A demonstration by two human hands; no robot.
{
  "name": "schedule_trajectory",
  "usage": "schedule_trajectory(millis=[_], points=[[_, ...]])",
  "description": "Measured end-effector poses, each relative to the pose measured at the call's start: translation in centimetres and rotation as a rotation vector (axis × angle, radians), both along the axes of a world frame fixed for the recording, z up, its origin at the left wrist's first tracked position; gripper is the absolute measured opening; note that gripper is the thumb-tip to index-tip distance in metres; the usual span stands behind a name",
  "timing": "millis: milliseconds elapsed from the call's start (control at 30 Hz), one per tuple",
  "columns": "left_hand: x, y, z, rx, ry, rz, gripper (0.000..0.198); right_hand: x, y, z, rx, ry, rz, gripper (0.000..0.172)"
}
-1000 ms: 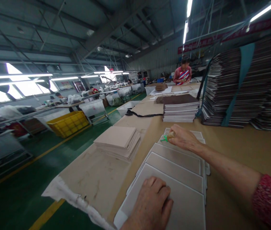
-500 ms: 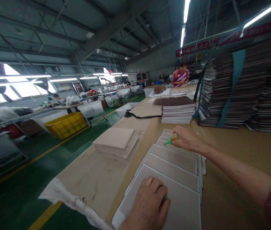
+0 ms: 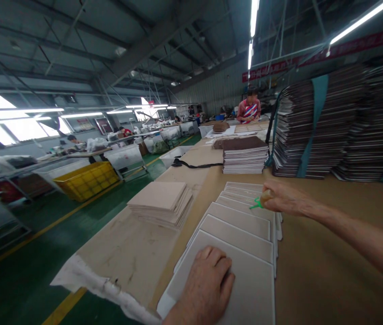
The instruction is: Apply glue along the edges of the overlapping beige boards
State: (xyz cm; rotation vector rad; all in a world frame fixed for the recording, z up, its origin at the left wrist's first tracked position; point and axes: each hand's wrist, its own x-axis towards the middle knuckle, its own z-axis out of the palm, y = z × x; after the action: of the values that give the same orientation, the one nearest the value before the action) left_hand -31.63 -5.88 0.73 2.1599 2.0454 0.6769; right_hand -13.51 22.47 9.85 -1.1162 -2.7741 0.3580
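Two hands on a fanned row of grey boards (image 3: 242, 221) laid overlapping along the brown table (image 3: 313, 271). Left hand (image 3: 208, 284) lies flat, fingers together, pressing the nearest board at the row's near end. Right hand (image 3: 284, 198) is closed around a small green-tipped tool (image 3: 260, 201), tip just over the boards toward the far end. Beige sheet stack (image 3: 160, 203) sits left of the row; dark stack (image 3: 243, 155) beyond it; a person (image 3: 249, 110) at the far end.
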Motion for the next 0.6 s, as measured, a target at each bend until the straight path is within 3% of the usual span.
schedule_trajectory(millis=[167,433,600], points=[[0.0,0.0,0.1,0.01,-0.007,-0.006,0.017,1.0,-0.1,-0.5,0.003,0.034,0.007,0.019],[-0.2,0.0,-0.2,0.014,0.009,-0.022,0.017,-2.7,-1.6,-1.3,0.063,0.105,0.033,0.026],[-0.4,0.1,-0.4,0.031,0.02,-0.038,0.016,-0.5,-0.8,-1.2,0.037,0.088,0.016,0.024]])
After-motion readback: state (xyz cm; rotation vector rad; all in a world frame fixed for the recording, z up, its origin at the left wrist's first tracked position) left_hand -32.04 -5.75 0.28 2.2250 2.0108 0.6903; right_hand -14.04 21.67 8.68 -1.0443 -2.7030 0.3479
